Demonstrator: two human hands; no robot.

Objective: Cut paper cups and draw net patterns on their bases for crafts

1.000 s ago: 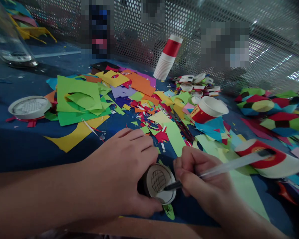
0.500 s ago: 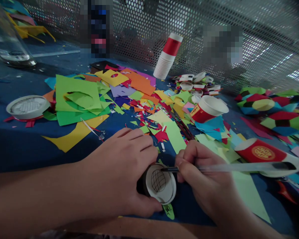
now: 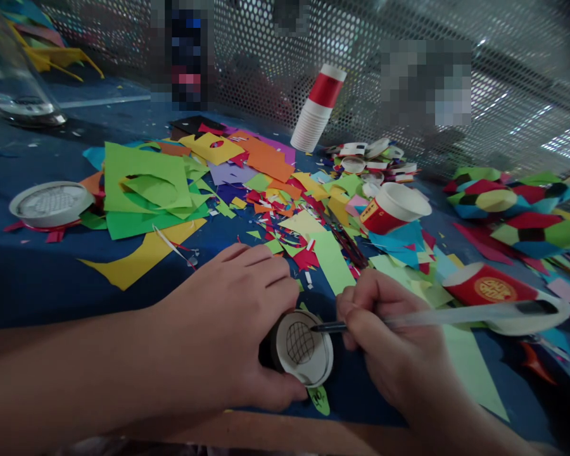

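Note:
Near the table's front edge lies a cut-off paper cup base (image 3: pixel 320 354), its round white face tilted up toward me. A black grid inside a circle is drawn on that face. My left hand (image 3: pixel 237 316) is closed round the base's left side, thumb at the lower rim. A green paper piece (image 3: pixel 319 400) with dark marks sticks out below, and a smaller green tip shows above. My right hand (image 3: pixel 394 342) pinches a clear-barrelled pen (image 3: pixel 422 316). The pen's dark tip is at the right edge of the drawn circle; whether it touches, I cannot tell.
Coloured paper sheets (image 3: pixel 147 174) and scraps spread across the blue table. Another cup base with a grid (image 3: pixel 52 204) sits at left. Stacked cups (image 3: pixel 318 107) stand at the back. Single cups (image 3: pixel 396 206) and a glass jar (image 3: pixel 14 82) are around; scissors (image 3: pixel 344 240) lie beyond my right hand.
The pen tip has shifted slightly right, from inside the grid to its right edge. My left hand still holds the cup base in about the same place.

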